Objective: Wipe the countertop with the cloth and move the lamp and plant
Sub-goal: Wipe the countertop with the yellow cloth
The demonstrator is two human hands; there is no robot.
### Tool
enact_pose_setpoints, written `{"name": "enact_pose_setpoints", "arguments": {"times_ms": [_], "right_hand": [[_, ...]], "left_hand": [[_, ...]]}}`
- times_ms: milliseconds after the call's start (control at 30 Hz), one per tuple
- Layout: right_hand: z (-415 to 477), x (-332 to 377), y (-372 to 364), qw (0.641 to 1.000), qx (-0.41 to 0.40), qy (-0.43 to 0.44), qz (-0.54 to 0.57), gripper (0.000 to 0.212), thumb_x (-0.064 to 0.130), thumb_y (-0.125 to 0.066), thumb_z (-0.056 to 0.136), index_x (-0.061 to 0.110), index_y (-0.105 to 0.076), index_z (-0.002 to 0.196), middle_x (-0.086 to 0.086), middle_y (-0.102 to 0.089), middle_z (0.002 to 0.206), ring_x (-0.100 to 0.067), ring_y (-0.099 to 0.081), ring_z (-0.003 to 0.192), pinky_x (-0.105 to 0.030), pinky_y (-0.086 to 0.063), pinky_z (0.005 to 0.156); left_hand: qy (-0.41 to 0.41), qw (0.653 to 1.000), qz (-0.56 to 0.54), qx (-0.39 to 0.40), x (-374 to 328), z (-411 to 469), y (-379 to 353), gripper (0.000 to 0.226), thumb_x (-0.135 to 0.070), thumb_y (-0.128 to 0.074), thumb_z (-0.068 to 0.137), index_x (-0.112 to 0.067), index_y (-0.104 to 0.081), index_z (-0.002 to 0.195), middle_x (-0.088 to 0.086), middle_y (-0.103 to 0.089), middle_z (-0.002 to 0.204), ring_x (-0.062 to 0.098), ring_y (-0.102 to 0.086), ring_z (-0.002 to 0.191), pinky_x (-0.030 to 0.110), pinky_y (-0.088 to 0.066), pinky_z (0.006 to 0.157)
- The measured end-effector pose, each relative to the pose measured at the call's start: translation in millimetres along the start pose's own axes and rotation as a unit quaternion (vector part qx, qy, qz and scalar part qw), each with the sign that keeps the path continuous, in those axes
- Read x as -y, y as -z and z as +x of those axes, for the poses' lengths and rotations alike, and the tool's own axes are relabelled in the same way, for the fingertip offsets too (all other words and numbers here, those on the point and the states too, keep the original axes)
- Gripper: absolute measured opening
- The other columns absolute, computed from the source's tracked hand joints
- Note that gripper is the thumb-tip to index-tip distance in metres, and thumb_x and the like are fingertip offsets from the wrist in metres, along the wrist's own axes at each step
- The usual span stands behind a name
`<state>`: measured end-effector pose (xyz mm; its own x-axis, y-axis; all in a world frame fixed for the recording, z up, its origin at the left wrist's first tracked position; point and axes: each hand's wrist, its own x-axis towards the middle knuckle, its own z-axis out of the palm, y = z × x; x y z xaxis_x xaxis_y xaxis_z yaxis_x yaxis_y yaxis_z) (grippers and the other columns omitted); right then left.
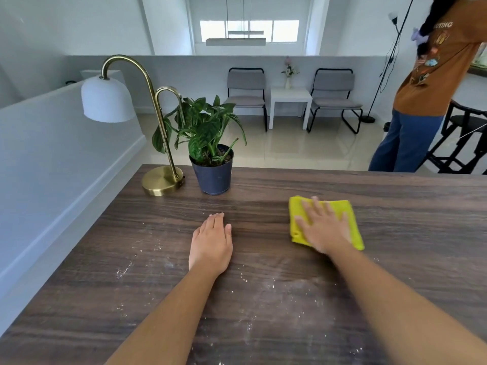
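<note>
A dark wood-grain countertop (263, 299) fills the lower view, with white powdery specks scattered over its middle and left. My right hand (322, 227) presses flat, fingers spread, on a folded yellow cloth (350, 225) at the right of centre. My left hand (210, 243) rests palm-down on the bare wood, fingers together, holding nothing. At the far left edge stands a brass lamp (160, 180) with a curved neck and a white dome shade. Right beside it is a leafy green plant (208, 133) in a dark blue pot.
A white half-wall (52, 159) runs along the counter's left side. Beyond the far edge, a person in an orange shirt (432, 83) stands at the right beside a black stool (463, 143). Two grey chairs and a white side table (290, 101) stand further back.
</note>
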<state>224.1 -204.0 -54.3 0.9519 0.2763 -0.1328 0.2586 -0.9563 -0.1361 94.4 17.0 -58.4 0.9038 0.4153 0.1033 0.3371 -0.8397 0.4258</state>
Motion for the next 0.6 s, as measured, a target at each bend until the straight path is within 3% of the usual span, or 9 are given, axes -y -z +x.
{"name": "enact_pose_setpoints", "arguments": {"times_ms": [100, 200, 267, 367, 433, 533, 600], "right_hand": [[-6.5, -63.0, 11.4, 0.994, 0.003, -0.107, 0.004, 0.065, 0.063, -0.015, 0.093, 0.038, -0.002, 0.151, 0.01, 0.007, 0.161, -0.02, 0.002, 0.149, -0.057, -0.003, 0.117], [-7.5, -43.0, 10.5, 0.991, -0.005, -0.132, 0.009, 0.066, 0.062, -0.015, 0.093, 0.035, -0.001, 0.152, 0.006, 0.008, 0.162, -0.023, 0.003, 0.149, -0.06, -0.004, 0.116], [-10.8, 11.7, 1.3, 0.998, -0.005, -0.062, 0.004, 0.067, 0.061, -0.016, 0.094, 0.033, -0.001, 0.152, 0.005, 0.008, 0.162, -0.024, 0.003, 0.149, -0.06, -0.002, 0.115], [-42.8, 99.2, -18.8, 0.994, 0.0, 0.111, -0.001, 0.064, 0.059, -0.015, 0.095, 0.033, -0.002, 0.152, 0.006, 0.007, 0.162, -0.023, 0.005, 0.149, -0.059, 0.003, 0.115], [-64.1, 120.6, -24.3, 0.983, 0.013, 0.182, -0.005, 0.061, 0.058, -0.016, 0.095, 0.036, -0.003, 0.151, 0.008, 0.006, 0.162, -0.021, 0.007, 0.149, -0.056, 0.007, 0.116], [-67.2, 84.6, -17.8, 0.983, 0.015, 0.183, 0.007, 0.059, 0.058, -0.018, 0.096, 0.041, -0.004, 0.151, 0.013, 0.005, 0.161, -0.016, 0.007, 0.149, -0.053, 0.008, 0.117], [-61.5, 33.6, -11.4, 0.993, 0.005, 0.12, 0.01, 0.06, 0.059, -0.018, 0.095, 0.041, -0.004, 0.15, 0.015, 0.006, 0.161, -0.015, 0.007, 0.149, -0.052, 0.006, 0.118]], "left_hand": [[0.003, 1.0, -0.001, 0.004, 0.8, 0.5, -1.0, 0.049, -0.033, -0.023, 0.102, -0.013, -0.03, 0.146, 0.003, -0.035, 0.152, 0.018, -0.028, 0.143, 0.035, -0.022, 0.117], [0.006, 1.0, -0.005, 0.001, 0.7, 1.6, 0.6, 0.048, -0.033, -0.023, 0.102, -0.013, -0.031, 0.145, 0.004, -0.036, 0.152, 0.019, -0.029, 0.142, 0.035, -0.022, 0.117], [0.011, 1.0, -0.023, -0.006, 2.7, 1.7, 4.0, 0.047, -0.032, -0.024, 0.102, -0.013, -0.034, 0.143, 0.005, -0.04, 0.149, 0.02, -0.033, 0.14, 0.037, -0.025, 0.116], [0.02, 0.993, -0.108, -0.032, 4.9, 1.6, 5.2, 0.038, -0.027, -0.031, 0.101, -0.012, -0.045, 0.133, 0.006, -0.052, 0.137, 0.023, -0.046, 0.127, 0.039, -0.034, 0.108], [0.029, 0.987, -0.152, -0.049, 5.7, -0.3, 6.3, 0.035, -0.026, -0.033, 0.1, -0.012, -0.049, 0.128, 0.006, -0.055, 0.132, 0.024, -0.05, 0.122, 0.038, -0.037, 0.103], [0.021, 0.989, -0.143, -0.042, 4.2, -1.2, 6.7, 0.034, -0.025, -0.034, 0.1, -0.011, -0.05, 0.127, 0.007, -0.056, 0.13, 0.026, -0.051, 0.12, 0.038, -0.037, 0.1], [0.011, 0.993, -0.114, -0.029, 1.8, -1.1, 7.0, 0.035, -0.026, -0.034, 0.101, -0.011, -0.049, 0.128, 0.008, -0.056, 0.13, 0.027, -0.052, 0.119, 0.039, -0.038, 0.101]]}}
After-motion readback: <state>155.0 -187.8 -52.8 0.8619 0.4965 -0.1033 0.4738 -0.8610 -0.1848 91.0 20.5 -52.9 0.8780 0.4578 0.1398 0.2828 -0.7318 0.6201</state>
